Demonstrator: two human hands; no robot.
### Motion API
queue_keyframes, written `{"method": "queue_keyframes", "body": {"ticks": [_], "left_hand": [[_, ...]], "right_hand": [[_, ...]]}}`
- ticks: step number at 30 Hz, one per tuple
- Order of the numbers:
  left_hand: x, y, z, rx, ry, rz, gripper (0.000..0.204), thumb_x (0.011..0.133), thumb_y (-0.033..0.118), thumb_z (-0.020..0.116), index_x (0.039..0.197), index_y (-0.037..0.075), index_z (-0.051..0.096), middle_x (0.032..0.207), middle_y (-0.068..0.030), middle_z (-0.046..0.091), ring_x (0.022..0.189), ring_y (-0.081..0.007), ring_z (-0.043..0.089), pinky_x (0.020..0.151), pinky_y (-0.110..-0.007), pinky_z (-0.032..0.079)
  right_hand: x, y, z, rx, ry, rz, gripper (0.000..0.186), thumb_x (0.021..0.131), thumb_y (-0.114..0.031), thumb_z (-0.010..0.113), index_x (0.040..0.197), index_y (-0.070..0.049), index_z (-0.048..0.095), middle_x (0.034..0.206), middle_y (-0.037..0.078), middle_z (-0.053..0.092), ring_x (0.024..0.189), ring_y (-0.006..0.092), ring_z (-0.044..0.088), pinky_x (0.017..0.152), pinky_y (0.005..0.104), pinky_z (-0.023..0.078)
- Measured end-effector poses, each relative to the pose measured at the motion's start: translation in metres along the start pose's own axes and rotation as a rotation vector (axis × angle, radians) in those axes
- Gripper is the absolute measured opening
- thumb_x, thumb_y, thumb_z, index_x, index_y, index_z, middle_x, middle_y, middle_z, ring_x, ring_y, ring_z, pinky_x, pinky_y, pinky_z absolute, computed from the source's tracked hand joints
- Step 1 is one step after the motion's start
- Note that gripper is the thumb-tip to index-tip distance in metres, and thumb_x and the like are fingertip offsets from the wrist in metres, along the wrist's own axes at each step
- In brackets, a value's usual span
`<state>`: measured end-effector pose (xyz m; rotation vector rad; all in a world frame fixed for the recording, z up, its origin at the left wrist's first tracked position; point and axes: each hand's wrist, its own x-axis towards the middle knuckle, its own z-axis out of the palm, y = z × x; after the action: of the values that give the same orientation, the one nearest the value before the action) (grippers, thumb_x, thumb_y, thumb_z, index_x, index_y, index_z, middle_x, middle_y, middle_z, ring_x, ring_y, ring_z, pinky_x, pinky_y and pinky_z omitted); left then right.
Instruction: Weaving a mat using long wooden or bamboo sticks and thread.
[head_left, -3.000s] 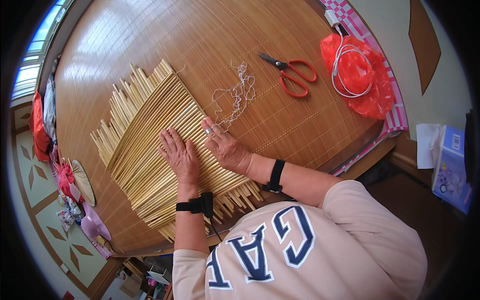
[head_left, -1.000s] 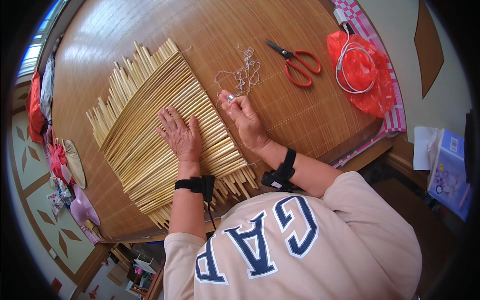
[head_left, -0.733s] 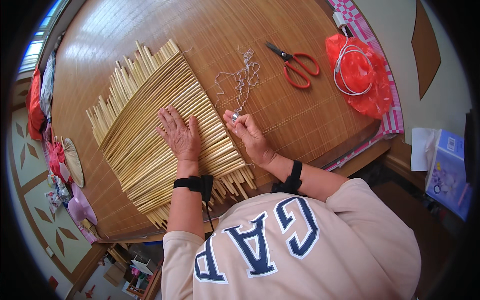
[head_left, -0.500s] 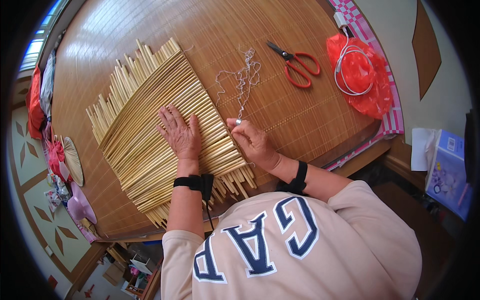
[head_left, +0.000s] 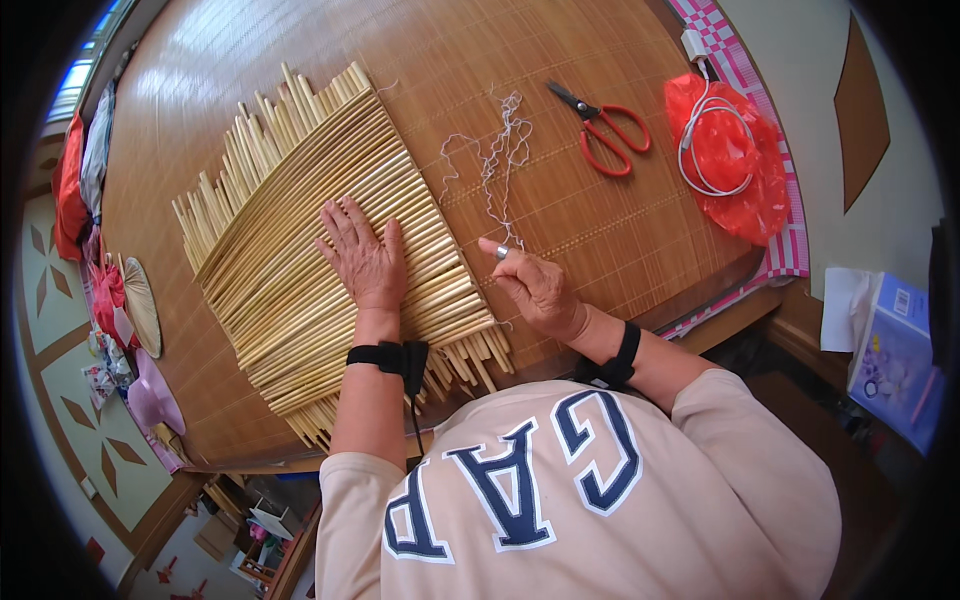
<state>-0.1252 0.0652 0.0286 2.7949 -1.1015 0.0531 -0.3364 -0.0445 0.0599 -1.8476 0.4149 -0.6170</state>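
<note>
A fan-shaped mat of pale bamboo sticks (head_left: 300, 250) lies on the woven table mat (head_left: 560, 120). My left hand (head_left: 362, 255) rests flat on the sticks, fingers spread, pressing them down. My right hand (head_left: 535, 285) is at the mat's right edge, fingers pinched on a thin white string (head_left: 492, 165) that runs up from it into a loose tangle on the table. Both wrists wear black bands.
Red-handled scissors (head_left: 605, 130) lie beyond the string. A red plastic bag (head_left: 735, 165) with a white cable on it sits at the far right. The table's front edge runs just below my hands. Cloth and a hand fan (head_left: 140, 305) lie on the floor at left.
My right hand has drawn back toward me along the mat's right edge, pulling the string taut behind it. My left hand has stayed flat on the sticks.
</note>
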Motion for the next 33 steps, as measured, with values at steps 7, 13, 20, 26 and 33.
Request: {"method": "queue_keyframes", "body": {"ticks": [7,13,20,26,33], "left_hand": [[0.001,0.001,0.003,0.025,-0.008,-0.009,0.07,0.089,0.046,0.035,0.14,0.001,0.017,0.146,-0.019,0.011,0.137,-0.0299,0.005,0.108,-0.048,-0.001],[0.001,0.001,0.002,0.01,-0.017,-0.01,0.071,0.089,0.047,0.034,0.14,0.001,0.017,0.146,-0.0191,0.011,0.137,-0.0298,0.004,0.108,-0.048,-0.002],[0.002,0.002,0.003,0.009,-0.01,-0.003,0.071,0.09,0.048,0.034,0.14,0.001,0.016,0.146,-0.019,0.011,0.137,-0.0297,0.004,0.108,-0.048,-0.002],[0.002,0.002,0.0,0.04,-0.002,-0.001,0.07,0.089,0.047,0.035,0.14,0.001,0.017,0.146,-0.0189,0.012,0.137,-0.0296,0.005,0.108,-0.049,0.0],[-0.001,0.004,0.0,0.03,-0.02,-0.011,0.071,0.089,0.047,0.035,0.139,0.0,0.017,0.146,-0.0191,0.012,0.137,-0.03,0.004,0.108,-0.048,-0.001]], "right_hand": [[-0.014,-0.002,0.016,-0.371,-0.381,-0.456,0.014,0.08,-0.012,0.047,0.085,0.0,0.053,0.122,0.023,0.05,0.119,0.0309,0.046,0.103,0.0414,0.033],[-0.018,-0.003,0.022,-0.485,-0.376,-0.432,0.019,0.08,-0.014,0.046,0.089,0.001,0.053,0.122,0.024,0.049,0.121,0.0328,0.043,0.105,0.0413,0.03],[-0.015,-0.003,0.025,-0.502,-0.381,-0.428,0.021,0.079,-0.015,0.045,0.089,0.002,0.053,0.119,0.024,0.051,0.119,0.0329,0.045,0.104,0.0416,0.031],[-0.015,-0.008,0.024,-0.474,-0.354,-0.41,0.019,0.079,-0.012,0.046,0.089,0.002,0.053,0.117,0.024,0.052,0.116,0.0338,0.048,0.101,0.0419,0.034],[0.039,-0.012,-0.019,-0.333,-0.003,-0.263,0.007,0.082,-0.001,0.05,0.088,0.001,0.05,0.109,0.022,0.056,0.105,0.0346,0.054,0.092,0.0391,0.043]]}}
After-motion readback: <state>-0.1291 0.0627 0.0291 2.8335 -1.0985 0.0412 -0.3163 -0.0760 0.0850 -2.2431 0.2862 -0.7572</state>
